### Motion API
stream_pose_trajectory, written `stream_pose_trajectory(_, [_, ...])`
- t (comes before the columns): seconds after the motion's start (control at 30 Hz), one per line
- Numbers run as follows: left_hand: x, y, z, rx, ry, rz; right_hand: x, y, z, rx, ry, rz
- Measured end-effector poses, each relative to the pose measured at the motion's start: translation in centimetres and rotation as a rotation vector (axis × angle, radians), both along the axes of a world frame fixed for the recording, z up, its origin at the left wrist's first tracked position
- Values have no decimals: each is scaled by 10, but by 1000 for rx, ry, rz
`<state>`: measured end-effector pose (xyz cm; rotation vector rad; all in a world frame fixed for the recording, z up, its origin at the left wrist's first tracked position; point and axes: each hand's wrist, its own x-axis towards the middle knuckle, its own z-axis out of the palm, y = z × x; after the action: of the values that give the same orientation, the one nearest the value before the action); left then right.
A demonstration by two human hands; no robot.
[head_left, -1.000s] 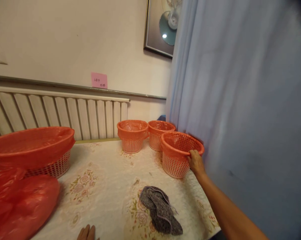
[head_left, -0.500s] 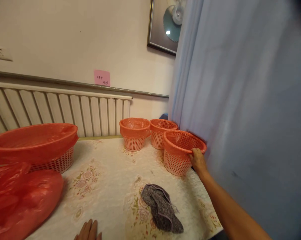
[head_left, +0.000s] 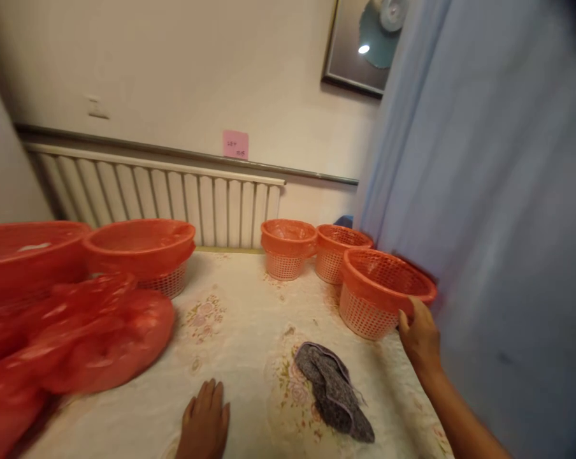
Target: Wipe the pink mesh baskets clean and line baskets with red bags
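Observation:
My right hand (head_left: 419,338) grips the near rim of an orange mesh basket (head_left: 381,290) lined with a red bag, at the table's right edge against the blue curtain. My left hand (head_left: 206,422) lies flat on the flowered tablecloth (head_left: 240,331) at the front, fingers together and stretched out, holding nothing. A crumpled grey cloth (head_left: 333,389) lies between the two hands. Two more small orange baskets (head_left: 288,247) (head_left: 339,250) stand behind the held one, by the radiator.
A wider basket with a red liner (head_left: 144,252) and a pile of red plastic bags (head_left: 82,338) fill the table's left side, with another red-lined tub (head_left: 20,252) at far left. A white radiator (head_left: 173,201) runs along the back wall; a blue curtain (head_left: 498,191) hangs at right.
The view has swung left and down, revealing more of the left side. My left hand now shows more fully on the table. My right hand stays on the basket rim.

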<state>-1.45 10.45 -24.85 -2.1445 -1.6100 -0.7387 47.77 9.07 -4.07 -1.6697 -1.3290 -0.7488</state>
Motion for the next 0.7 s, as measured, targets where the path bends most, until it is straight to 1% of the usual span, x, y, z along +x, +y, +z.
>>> stream_pose_trajectory(0.03, [1, -3, 2, -13, 41, 6, -12, -6, -9, -19, 34, -3])
stream_pose_trajectory(0.1, [3, -7, 6, -31, 86, 41, -37, -16, -33, -135, 87, 51])
stream_pose_trajectory(0.17, [5, -10, 8, -42, 92, 80, -61, -23, -61, -278, 144, 171])
stream_pose_trajectory(0.2, [6, -12, 8, -35, 88, 91, -74, -26, -74, -322, 166, 235])
stream_pose_trajectory(0.27, [7, -14, 7, -27, 78, 100, -99, -29, -96, -348, 190, 318])
stream_pose_trajectory(0.33, [8, -15, 5, -23, 51, 97, -124, -31, -111, -369, 191, 390])
stream_pose_trajectory(0.4, [10, -17, 5, -22, 20, 92, -145, -31, -121, -391, 174, 453])
stream_pose_trajectory(0.53, [13, -18, 3, -8, -22, 116, -179, -29, -143, -461, 160, 561])
stream_pose_trajectory(0.63, [14, -19, 1, 12, -44, 127, -206, -30, -166, -502, 196, 683])
stream_pose_trajectory(0.7, [14, -20, -1, 27, -50, 125, -228, -34, -180, -484, 245, 722])
